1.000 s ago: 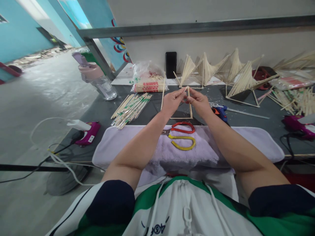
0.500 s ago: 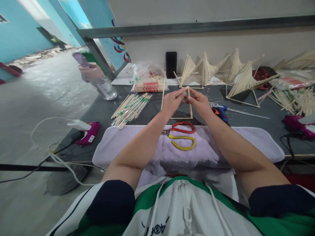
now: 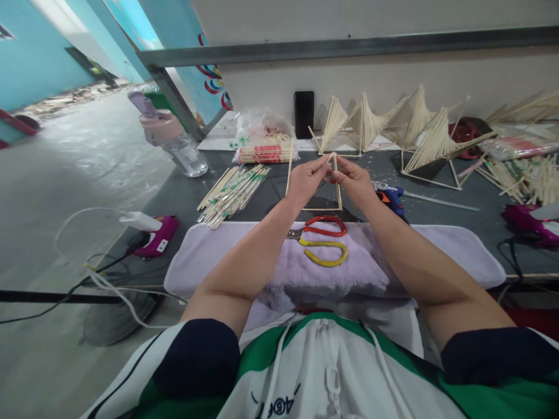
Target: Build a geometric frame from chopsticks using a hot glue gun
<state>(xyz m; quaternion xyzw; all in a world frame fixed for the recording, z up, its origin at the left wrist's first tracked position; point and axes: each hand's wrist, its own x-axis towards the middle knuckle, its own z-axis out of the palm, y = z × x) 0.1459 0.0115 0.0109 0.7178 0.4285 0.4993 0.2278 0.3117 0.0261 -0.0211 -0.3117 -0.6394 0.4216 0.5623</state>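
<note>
A frame of thin wooden sticks (image 3: 339, 196) stands on the dark table in front of me, with one stick upright at its left. My left hand (image 3: 309, 180) pinches the frame near its top corner, partly hiding it. From the other side, my right hand (image 3: 350, 181) grips the same corner with thumb and fingers, so the fingertips of both hands nearly meet. Below my hands, scissors (image 3: 325, 241) with one red and one yellow handle lie on a lilac towel (image 3: 209, 256). Right of my right hand rests a blue glue gun (image 3: 393, 201).
Wrapped chopsticks (image 3: 236, 192) lie to the left, near a bottle (image 3: 174, 139). A phone (image 3: 304, 114) leans against the wall. Finished-looking stick structures (image 3: 432, 139) stand at the back right, with loose sticks (image 3: 519, 180) beyond. Purple power strips (image 3: 159, 235) with cables sit at the sides.
</note>
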